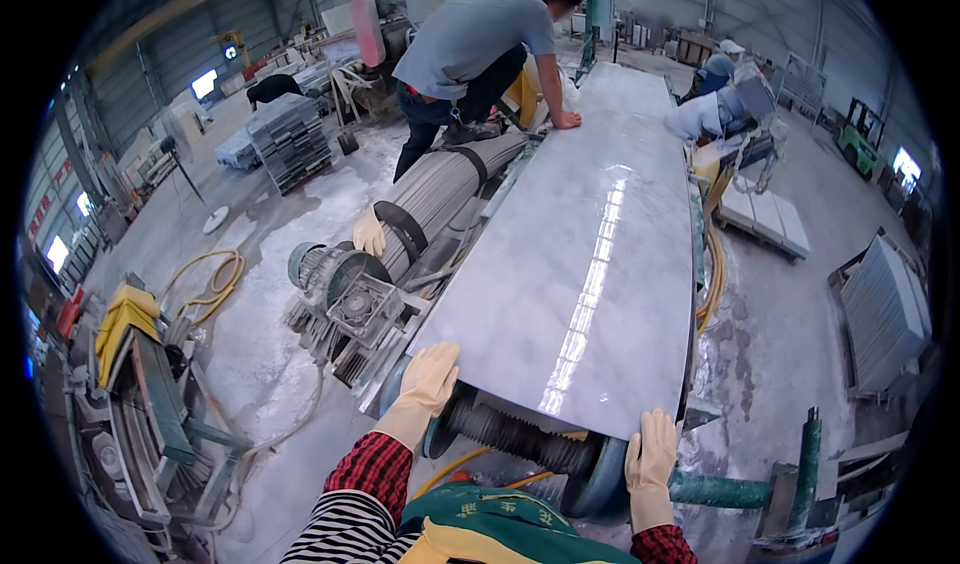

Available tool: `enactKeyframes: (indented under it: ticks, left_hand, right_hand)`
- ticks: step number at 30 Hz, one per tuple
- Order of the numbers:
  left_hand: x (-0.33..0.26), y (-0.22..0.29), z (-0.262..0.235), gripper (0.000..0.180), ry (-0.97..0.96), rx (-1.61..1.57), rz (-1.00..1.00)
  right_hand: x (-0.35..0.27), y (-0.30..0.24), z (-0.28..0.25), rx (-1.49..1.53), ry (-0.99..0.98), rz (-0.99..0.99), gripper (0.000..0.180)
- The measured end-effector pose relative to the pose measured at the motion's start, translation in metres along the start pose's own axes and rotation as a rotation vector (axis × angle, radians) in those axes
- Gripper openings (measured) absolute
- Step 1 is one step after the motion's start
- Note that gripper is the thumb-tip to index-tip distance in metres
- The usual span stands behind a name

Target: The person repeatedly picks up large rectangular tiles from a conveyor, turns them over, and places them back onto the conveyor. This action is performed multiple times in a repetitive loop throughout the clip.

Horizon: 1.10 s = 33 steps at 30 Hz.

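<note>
A long, polished white-grey stone slab (560, 294) lies lengthwise in front of me on a machine bed with rollers. My left hand (425, 384), in a cream rubber glove, is closed on the slab's near left corner. At the near right corner my right hand (650, 459), gloved alike, holds the edge, its fingers pointing forward along the side. Both palms and the underside of the grip are partly hidden. Under the near edge, between my hands, a dark ribbed roller (520, 444) shows.
At the far left of the slab a person (470, 49) leans with one hand on it. A motor (340, 289) and bundled grey strips (450, 194) border the left side. Yellow hoses (715, 279) hang at right. A green pipe (725, 491) juts out near my right hand.
</note>
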<state>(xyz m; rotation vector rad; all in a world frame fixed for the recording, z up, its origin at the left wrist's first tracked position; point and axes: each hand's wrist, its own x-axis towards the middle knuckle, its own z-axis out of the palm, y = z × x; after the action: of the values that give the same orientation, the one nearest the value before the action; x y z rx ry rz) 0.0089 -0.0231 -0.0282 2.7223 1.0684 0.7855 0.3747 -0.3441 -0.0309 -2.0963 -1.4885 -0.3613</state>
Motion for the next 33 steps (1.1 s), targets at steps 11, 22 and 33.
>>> enactKeyframes:
  ticks: [11, 22, 33]
  left_hand:
    - [0.04, -0.009, -0.015, 0.029, 0.006, -0.112, 0.105]
    - [0.045, -0.015, -0.014, 0.028, 0.074, -0.246, 0.068]
    - [0.051, -0.013, -0.022, 0.03, 0.044, -0.235, 0.055]
  right_hand:
    - [0.033, -0.017, -0.003, 0.093, -0.16, 0.252, 0.033]
    - [0.017, -0.004, 0.029, -0.2, -0.096, 0.239, 0.043]
    - [0.019, -0.007, 0.03, -0.183, -0.113, 0.251, 0.044]
